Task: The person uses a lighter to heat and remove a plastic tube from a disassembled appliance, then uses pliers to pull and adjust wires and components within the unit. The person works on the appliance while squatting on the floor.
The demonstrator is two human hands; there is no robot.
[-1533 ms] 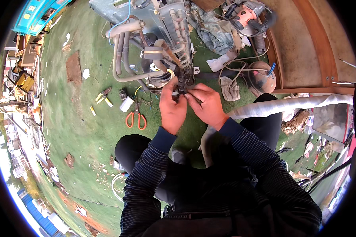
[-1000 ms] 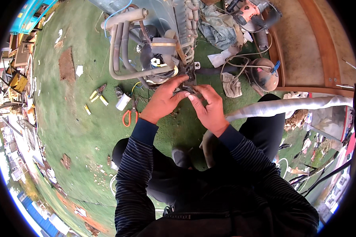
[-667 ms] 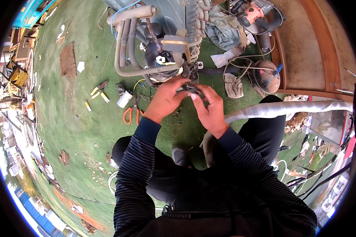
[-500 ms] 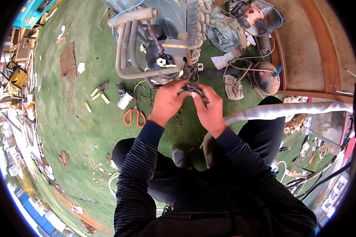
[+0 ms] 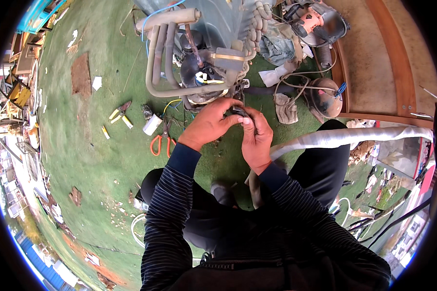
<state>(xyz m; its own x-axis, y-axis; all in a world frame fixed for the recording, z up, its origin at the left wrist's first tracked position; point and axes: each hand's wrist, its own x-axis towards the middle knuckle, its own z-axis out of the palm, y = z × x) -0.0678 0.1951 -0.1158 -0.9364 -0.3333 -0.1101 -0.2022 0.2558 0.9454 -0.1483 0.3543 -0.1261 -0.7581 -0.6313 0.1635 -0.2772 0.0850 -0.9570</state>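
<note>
- The left hand [image 5: 212, 122] and the right hand [image 5: 257, 138] meet near the middle, just on the near side of the machine's pipes [image 5: 189, 91].
- Between them is a small dark piece [image 5: 237, 111], pinched by thumbs and fingertips of both hands. The thumb tips come close together, and the other fingers curl in with little gap left around the piece.
- The fingers cover much of it, so I cannot tell what it is, nor whether it is loose or joined to the machine behind.
- As for progress, the piece is in hand and the handling looks to be midway; nothing shows it finished.
- The machine's insides lie bare: bent pipes, a black can [image 5: 192, 75] and, farther right, a row of looped tubes [image 5: 257, 29]. All these appear to be in place.
- On the green ground [image 5: 107, 165] to the left lie pliers [image 5: 121, 112] with yellow grips, a white roll [image 5: 152, 124] and orange-handled scissors [image 5: 166, 132], none of them in a hand.
- A yellow wire [image 5: 171, 102] trails by the scissors, near the pipes; its far end is hard to follow.
- To the right, a wrapped hose [image 5: 344, 137] runs over the person's leg, apart from the hands' grip.
</note>
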